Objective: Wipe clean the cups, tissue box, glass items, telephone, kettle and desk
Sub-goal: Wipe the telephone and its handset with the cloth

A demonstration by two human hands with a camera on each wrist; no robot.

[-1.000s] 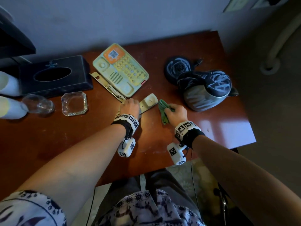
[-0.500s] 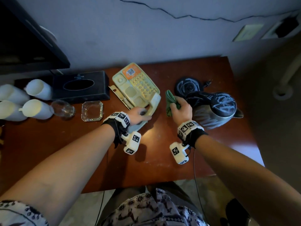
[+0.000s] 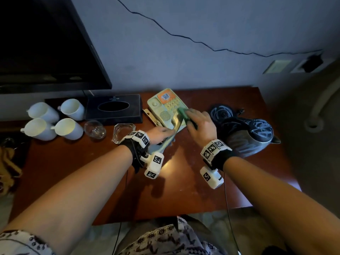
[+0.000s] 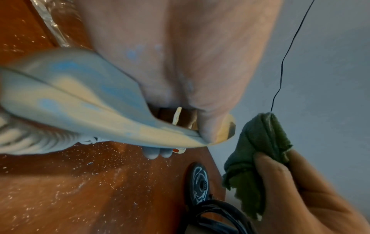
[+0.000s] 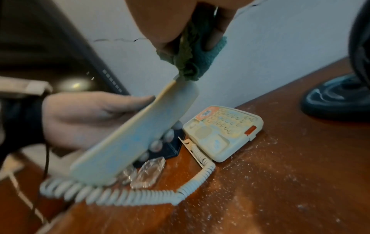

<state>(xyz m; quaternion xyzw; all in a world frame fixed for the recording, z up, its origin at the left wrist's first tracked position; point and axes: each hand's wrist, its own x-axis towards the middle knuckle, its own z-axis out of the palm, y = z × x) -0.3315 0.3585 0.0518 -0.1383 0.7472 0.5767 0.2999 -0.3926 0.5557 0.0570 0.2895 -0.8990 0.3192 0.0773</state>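
A person's left hand [image 3: 161,134] grips the handset [image 5: 136,134] of one pale telephone, lifted clear of the desk [image 3: 184,190] and tilted with its far end raised. The right hand [image 3: 200,124] clutches one bunched green cloth [image 5: 192,58], pressed against the handset's upper end. The telephone base [image 3: 165,109] (its keypad and orange label facing up) sits on the desk near the wall, joined to the handset by one coiled cord [image 5: 124,196]. Left of the base stands one black tissue box [image 3: 114,109]; beyond it, four white cups [image 3: 69,127] lie on their sides in two rows of two. Between cups and hands sit two glass items: a round tumbler [image 3: 95,129] and a square ashtray [image 3: 123,132]. One kettle [image 3: 248,137] rests right of the hands, just in front of its round base [image 3: 221,112]. White specks dust the wood.
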